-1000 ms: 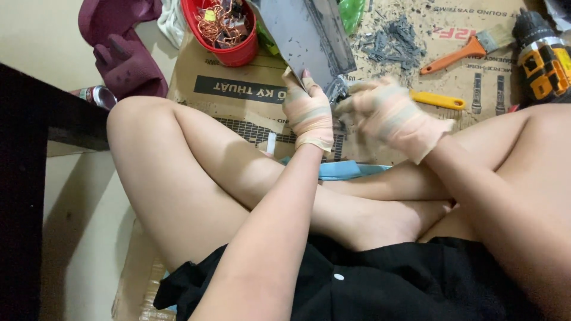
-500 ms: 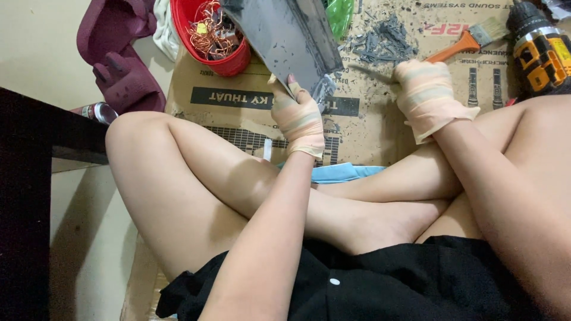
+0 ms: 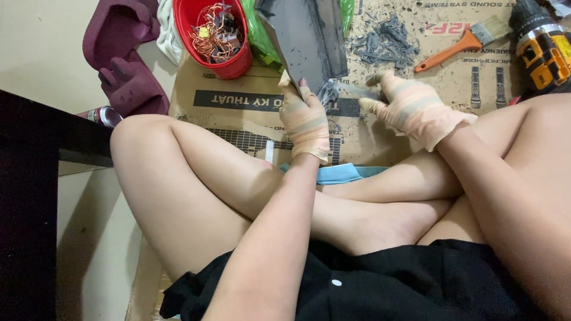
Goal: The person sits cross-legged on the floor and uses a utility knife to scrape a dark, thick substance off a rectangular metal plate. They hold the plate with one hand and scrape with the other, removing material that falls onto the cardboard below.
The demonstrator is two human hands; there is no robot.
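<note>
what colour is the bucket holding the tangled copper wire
Red: the round plastic bucket of tangled copper wire shows best in the head view, top left of the cardboard.

A round red plastic bucket (image 3: 215,41) full of tangled copper wire scraps (image 3: 215,31) stands on the flattened brown cardboard sheet (image 3: 238,122) that covers the floor. Just left of it lie two maroon rubber slippers (image 3: 122,56), off the cardboard. A paintbrush with an orange handle (image 3: 464,40) lies near a heap of grey plastic shavings (image 3: 380,38). A yellow-and-black cordless drill (image 3: 542,50) sits at the right edge. A dark table edge (image 3: 41,137) fills the left side.
</note>
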